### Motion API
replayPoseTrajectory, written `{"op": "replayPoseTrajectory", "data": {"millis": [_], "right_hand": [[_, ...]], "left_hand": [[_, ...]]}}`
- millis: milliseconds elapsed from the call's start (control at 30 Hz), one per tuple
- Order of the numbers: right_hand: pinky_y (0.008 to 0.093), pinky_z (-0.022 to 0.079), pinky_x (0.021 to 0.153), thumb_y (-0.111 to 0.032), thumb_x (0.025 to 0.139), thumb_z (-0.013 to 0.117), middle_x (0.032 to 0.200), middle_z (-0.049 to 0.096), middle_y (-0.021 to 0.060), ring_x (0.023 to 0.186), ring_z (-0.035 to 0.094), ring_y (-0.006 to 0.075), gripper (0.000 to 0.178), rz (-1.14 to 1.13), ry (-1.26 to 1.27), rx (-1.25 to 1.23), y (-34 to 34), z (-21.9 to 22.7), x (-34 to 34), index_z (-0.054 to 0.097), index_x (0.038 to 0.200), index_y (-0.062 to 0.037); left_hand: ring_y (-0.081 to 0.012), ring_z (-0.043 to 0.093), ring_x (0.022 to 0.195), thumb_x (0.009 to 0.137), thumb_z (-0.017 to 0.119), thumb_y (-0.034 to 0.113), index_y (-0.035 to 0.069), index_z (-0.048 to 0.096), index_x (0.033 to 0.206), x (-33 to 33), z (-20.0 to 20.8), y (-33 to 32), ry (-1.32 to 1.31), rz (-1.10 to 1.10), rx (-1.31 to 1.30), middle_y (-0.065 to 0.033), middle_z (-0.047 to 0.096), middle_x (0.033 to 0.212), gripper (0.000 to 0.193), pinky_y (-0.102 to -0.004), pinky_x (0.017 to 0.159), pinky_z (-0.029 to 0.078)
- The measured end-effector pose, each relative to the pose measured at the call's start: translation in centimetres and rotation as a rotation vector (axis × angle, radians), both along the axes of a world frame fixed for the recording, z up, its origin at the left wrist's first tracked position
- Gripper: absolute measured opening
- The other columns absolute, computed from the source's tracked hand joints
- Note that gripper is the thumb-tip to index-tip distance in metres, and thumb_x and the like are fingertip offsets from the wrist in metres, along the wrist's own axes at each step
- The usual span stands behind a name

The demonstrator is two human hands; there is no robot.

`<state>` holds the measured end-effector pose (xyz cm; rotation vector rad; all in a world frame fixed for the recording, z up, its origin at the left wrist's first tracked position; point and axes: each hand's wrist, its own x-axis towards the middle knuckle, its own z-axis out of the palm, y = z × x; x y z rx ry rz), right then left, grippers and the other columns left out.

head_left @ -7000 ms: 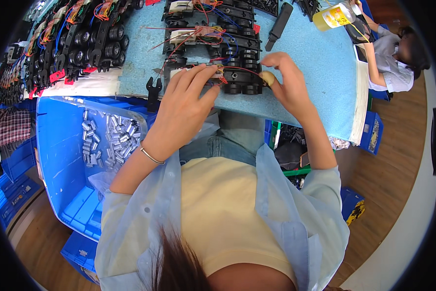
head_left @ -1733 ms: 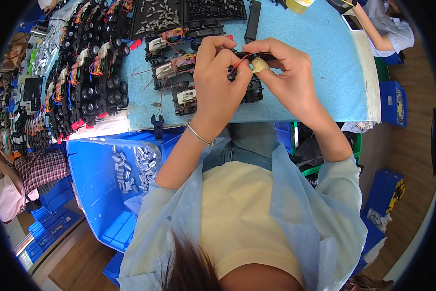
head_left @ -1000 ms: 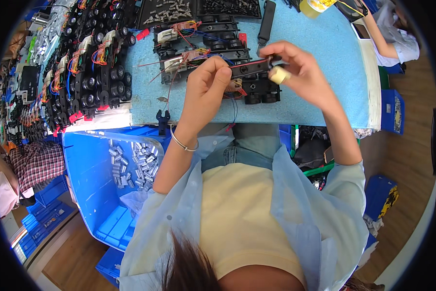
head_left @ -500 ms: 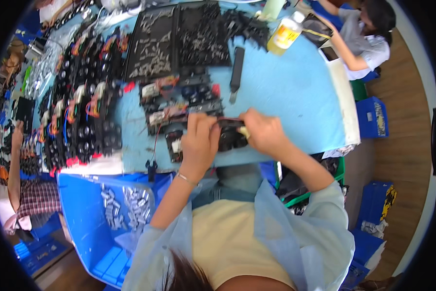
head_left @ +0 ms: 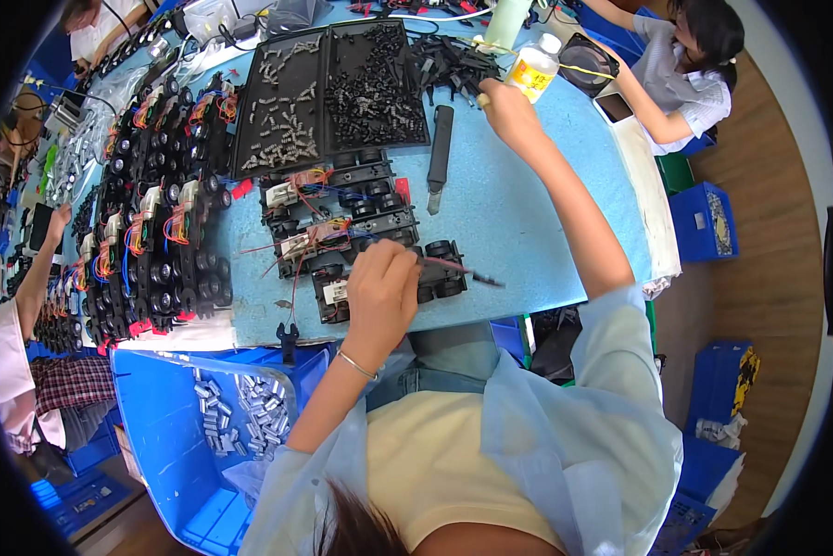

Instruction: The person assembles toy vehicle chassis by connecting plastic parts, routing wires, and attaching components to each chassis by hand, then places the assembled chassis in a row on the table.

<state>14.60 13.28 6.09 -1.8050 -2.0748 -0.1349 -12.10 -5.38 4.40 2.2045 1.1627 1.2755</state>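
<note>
My left hand [head_left: 381,289] is closed over the nearest black toy car chassis [head_left: 446,269], close to the table's front edge. Thin dark-red wires [head_left: 449,266] stick out to the right from beside its fingers, ending in a dark tip. Behind it lie more wheeled chassis [head_left: 366,222] with white connectors and coloured wires. My right hand [head_left: 512,113] is stretched far forward to the edge of a pile of black plastic parts [head_left: 454,63]. Its fingers are bent together, with something yellow at the fingertips; what they grip, if anything, is hidden.
Left of centre stand rows of wired chassis [head_left: 148,222]. Two black trays [head_left: 282,107] hold small metal and black parts. A utility knife [head_left: 440,153] and a bottle with yellow label [head_left: 534,69] lie nearby. A blue bin [head_left: 152,417] holds metal cylinders. Other people work at both sides.
My right hand has left the chassis and moved forward to the black parts pile. My left hand stays at the chassis, having shifted slightly down; the wires beside it now show.
</note>
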Motion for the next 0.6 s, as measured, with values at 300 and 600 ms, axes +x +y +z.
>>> {"op": "replayPoseTrajectory", "data": {"millis": [300,600], "right_hand": [[0.0438,0.053,0.070,-0.002,0.078,0.056,0.084,0.066,0.0210,0.082,0.066,0.0378,0.007,-0.224,-0.264,0.021,5.2,-5.1,-0.1,0.062,0.082,-0.0022],[0.0343,0.048,0.063,-0.004,0.090,0.052,0.081,0.062,0.0149,0.072,0.062,0.0262,0.008,0.314,0.369,-0.051,-5.7,1.8,-3.9,0.055,0.097,-0.0022]], "left_hand": [[-0.0275,0.054,0.093,0.068,0.065,0.000,0.004,0.061,0.086,-2.3,-0.7,-4.2,0.182,-0.004,0.058,-0.0078,0.059,0.090,0.019,-0.0442,0.088,0.037],[-0.0229,0.054,0.109,0.071,0.059,0.006,0.006,0.061,0.087,-3.0,-1.8,-4.1,0.314,-0.028,0.089,-0.0044,0.062,0.107,0.017,-0.0483,0.102,0.033]]}}
